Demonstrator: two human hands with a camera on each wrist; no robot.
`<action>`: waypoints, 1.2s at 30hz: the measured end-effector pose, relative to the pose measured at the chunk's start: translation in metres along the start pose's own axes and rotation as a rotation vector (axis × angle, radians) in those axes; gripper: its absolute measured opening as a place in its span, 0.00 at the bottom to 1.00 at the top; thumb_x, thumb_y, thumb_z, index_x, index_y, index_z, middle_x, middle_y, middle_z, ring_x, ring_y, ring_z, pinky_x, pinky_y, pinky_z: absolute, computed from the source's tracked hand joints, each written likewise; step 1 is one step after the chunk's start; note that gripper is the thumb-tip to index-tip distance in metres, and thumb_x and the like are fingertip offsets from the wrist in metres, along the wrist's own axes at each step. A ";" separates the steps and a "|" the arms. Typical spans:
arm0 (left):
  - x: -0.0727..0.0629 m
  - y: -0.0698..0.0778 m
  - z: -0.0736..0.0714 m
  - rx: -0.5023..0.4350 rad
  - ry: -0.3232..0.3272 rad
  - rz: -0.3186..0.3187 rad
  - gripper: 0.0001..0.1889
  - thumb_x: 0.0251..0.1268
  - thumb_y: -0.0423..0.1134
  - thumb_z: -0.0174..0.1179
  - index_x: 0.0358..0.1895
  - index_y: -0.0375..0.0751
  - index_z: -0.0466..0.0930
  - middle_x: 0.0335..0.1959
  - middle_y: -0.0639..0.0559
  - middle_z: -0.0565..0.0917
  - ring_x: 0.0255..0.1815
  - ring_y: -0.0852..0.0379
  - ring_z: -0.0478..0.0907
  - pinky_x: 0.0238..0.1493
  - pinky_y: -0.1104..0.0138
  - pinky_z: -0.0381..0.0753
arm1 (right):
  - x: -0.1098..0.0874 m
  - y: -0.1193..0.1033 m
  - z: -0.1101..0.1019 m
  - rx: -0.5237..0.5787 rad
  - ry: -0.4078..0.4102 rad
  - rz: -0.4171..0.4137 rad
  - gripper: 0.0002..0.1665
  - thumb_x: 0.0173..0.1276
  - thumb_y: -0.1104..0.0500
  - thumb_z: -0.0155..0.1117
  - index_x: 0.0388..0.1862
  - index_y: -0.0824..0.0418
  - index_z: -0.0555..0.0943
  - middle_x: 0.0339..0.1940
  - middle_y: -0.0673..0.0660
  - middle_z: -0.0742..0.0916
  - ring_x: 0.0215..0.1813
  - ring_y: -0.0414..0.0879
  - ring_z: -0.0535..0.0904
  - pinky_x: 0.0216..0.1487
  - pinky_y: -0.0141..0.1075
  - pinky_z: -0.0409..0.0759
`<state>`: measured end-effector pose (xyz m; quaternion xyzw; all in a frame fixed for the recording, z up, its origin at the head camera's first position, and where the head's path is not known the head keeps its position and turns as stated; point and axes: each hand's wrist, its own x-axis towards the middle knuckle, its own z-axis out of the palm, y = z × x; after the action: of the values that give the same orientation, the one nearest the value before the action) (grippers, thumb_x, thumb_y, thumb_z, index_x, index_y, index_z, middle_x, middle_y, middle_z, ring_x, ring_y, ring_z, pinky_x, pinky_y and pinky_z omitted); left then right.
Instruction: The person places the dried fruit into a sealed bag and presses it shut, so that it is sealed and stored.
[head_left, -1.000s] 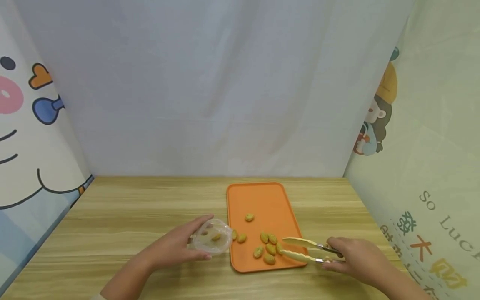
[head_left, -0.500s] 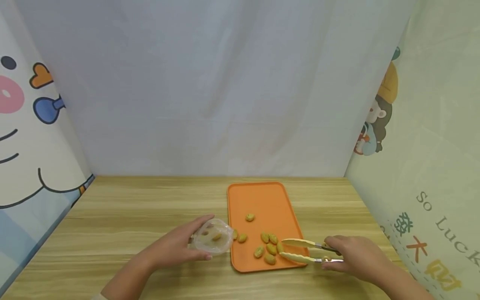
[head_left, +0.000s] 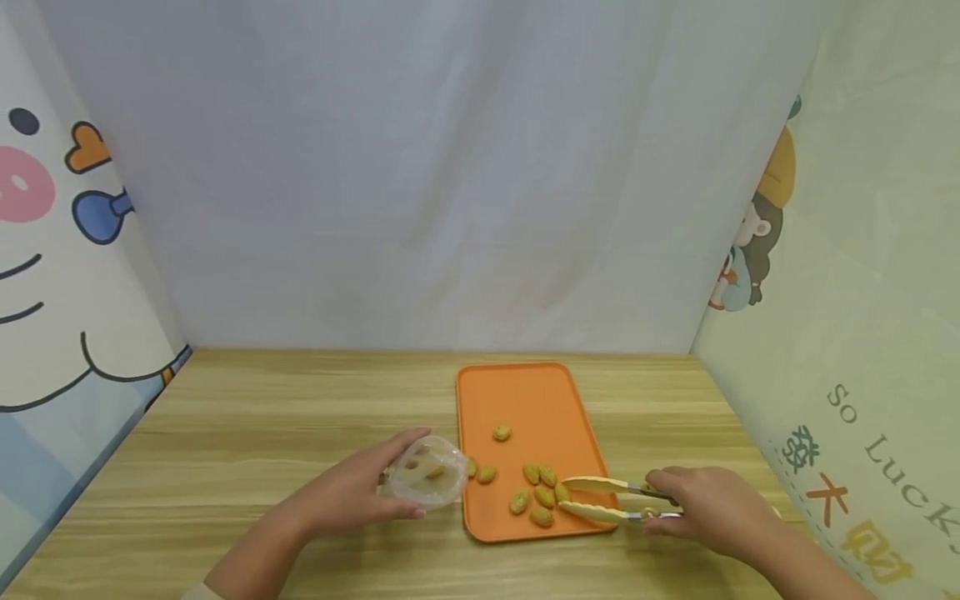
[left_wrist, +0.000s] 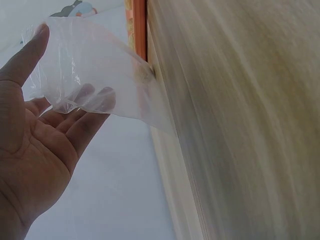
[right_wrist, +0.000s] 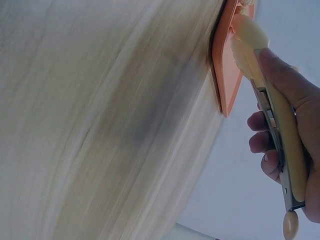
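Note:
My left hand (head_left: 360, 492) holds a clear plastic bag (head_left: 427, 492) between thumb and fingers, its mouth beside the tray's left edge. A yellow-brown oval piece (head_left: 435, 472), like dried fruit, shows within the bag's outline. In the left wrist view, the crinkled bag (left_wrist: 95, 70) flares toward the tabletop. My right hand (head_left: 708, 508) grips tongs (head_left: 600, 510) with cream, scalloped ends. They stand spread over the tray's lower right, their tips close around one oval piece (head_left: 562, 493). Several more oval pieces (head_left: 543, 497) lie on the orange tray (head_left: 517, 400).
The tray rests on a wood-grain table (head_left: 300, 392). A pale curtain (head_left: 412, 208) hangs behind it, with printed cloths (head_left: 67, 275) at both sides. One lone piece (head_left: 502, 432) lies higher up the tray, and another (head_left: 487, 474) sits near its left edge.
The tongs have edged slightly left over the tray with my right hand, their tips nearer the oval piece. The left hand and bag stay almost still. The head view has shifted a little.

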<state>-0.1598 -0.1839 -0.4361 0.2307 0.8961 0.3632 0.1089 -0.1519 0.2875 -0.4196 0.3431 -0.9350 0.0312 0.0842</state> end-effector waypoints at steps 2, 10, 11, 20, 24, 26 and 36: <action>0.000 0.000 0.000 0.002 0.000 0.001 0.47 0.52 0.62 0.70 0.74 0.77 0.51 0.71 0.54 0.68 0.64 0.53 0.71 0.57 0.53 0.77 | 0.000 0.000 0.000 0.000 0.005 -0.006 0.23 0.51 0.35 0.73 0.28 0.44 0.71 0.24 0.34 0.74 0.19 0.28 0.57 0.19 0.25 0.59; 0.000 0.003 -0.001 -0.022 -0.013 -0.001 0.47 0.52 0.62 0.70 0.75 0.74 0.53 0.70 0.54 0.69 0.63 0.52 0.72 0.56 0.53 0.78 | 0.000 0.002 0.002 -0.002 0.039 -0.040 0.23 0.51 0.37 0.74 0.28 0.43 0.70 0.23 0.32 0.71 0.19 0.28 0.56 0.19 0.25 0.58; 0.000 0.003 -0.002 -0.024 -0.014 -0.001 0.47 0.52 0.62 0.70 0.75 0.74 0.53 0.70 0.54 0.69 0.64 0.52 0.72 0.56 0.53 0.78 | 0.000 0.002 0.002 -0.002 0.043 -0.043 0.23 0.51 0.37 0.75 0.28 0.44 0.70 0.23 0.32 0.71 0.19 0.28 0.56 0.19 0.24 0.58; 0.000 0.003 -0.001 -0.018 -0.012 0.001 0.47 0.52 0.62 0.70 0.75 0.73 0.52 0.70 0.54 0.69 0.64 0.52 0.72 0.56 0.55 0.79 | -0.001 0.003 0.002 -0.011 0.053 -0.056 0.24 0.52 0.37 0.74 0.27 0.43 0.68 0.22 0.32 0.69 0.19 0.28 0.55 0.19 0.24 0.57; 0.000 0.003 -0.001 -0.016 -0.012 -0.001 0.47 0.53 0.62 0.70 0.75 0.74 0.52 0.70 0.54 0.69 0.64 0.52 0.72 0.56 0.54 0.79 | 0.000 0.002 -0.001 -0.001 0.057 -0.057 0.23 0.52 0.38 0.74 0.27 0.44 0.70 0.23 0.32 0.71 0.20 0.27 0.56 0.19 0.24 0.58; 0.000 0.003 -0.001 -0.014 -0.011 -0.002 0.47 0.53 0.61 0.70 0.75 0.74 0.52 0.70 0.53 0.69 0.64 0.51 0.72 0.56 0.53 0.78 | 0.000 0.001 -0.002 0.006 0.057 -0.053 0.22 0.51 0.38 0.74 0.27 0.45 0.71 0.24 0.31 0.72 0.20 0.27 0.57 0.20 0.24 0.59; 0.000 0.001 0.001 -0.005 0.005 0.000 0.47 0.51 0.63 0.70 0.74 0.77 0.52 0.72 0.54 0.68 0.66 0.51 0.70 0.61 0.49 0.75 | 0.000 0.000 0.001 -0.008 0.101 -0.050 0.21 0.53 0.36 0.73 0.28 0.44 0.71 0.21 0.32 0.68 0.21 0.27 0.57 0.20 0.24 0.58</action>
<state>-0.1595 -0.1825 -0.4365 0.2295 0.8955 0.3660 0.1072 -0.1520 0.2880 -0.4203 0.3638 -0.9208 0.0426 0.1336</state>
